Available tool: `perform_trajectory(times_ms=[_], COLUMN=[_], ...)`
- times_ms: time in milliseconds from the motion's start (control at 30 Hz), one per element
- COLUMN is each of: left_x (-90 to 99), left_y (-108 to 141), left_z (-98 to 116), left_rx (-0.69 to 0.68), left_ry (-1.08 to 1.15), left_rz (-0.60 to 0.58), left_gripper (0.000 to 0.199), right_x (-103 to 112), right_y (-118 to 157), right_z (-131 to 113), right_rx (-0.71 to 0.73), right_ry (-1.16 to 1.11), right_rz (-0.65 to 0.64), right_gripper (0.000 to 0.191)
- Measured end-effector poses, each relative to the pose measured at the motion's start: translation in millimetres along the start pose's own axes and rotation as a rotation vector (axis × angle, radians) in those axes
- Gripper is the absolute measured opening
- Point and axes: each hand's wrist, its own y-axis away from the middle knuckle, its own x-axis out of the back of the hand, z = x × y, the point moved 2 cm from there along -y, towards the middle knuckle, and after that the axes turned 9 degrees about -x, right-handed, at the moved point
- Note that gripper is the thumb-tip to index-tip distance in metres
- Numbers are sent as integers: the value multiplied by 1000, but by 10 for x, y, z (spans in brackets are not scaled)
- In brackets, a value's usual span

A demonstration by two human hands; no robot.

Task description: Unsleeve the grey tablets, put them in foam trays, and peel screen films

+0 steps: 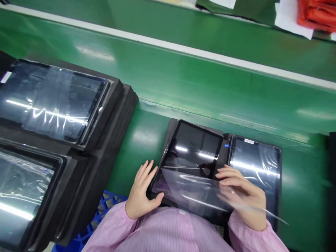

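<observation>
A tablet-like black screen panel [193,147] lies tilted on dark foam in front of me. My left hand [144,190] rests at its lower left edge, fingers spread. Over the panel's lower part stretches a clear film [194,190], lifted towards the right. My right hand [243,194] has its fingers bent around the film's right part, which crosses in front of the palm. Just beyond that hand, a second panel [254,157] with a wrinkled clear film and a white label lies in dark foam.
Stacked black foam trays [107,129] at the left hold film-covered panels [52,101]. A blue plastic crate [91,222] shows below them. Red material [319,15] and white sheets lie at the top right of the green surface [225,94].
</observation>
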Motion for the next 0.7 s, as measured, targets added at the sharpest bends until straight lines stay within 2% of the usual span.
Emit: perform_trajectory(times_ms=[100,200,367,567,700], left_x=[-2,6,24,27,26], left_y=[-4,-12,-24,-25,-21], left_z=[-8,-6,8,11,1], left_rx=[-13,-22,-36,-45,-53], left_ry=[-9,-9,2,-3,13], left_rz=[-18,-36,-59,-58,-60], left_gripper=[73,75,80,77,76], right_x=[93,152,173,144,113], right_y=[22,31,27,16,32], right_z=[88,159,239,216,212], right_rx=[-118,-164,-196,-188,-170], right_ry=[15,43,50,44,19], right_rz=[-10,-23,-20,-50,-11], right_gripper=[15,20,21,20,21])
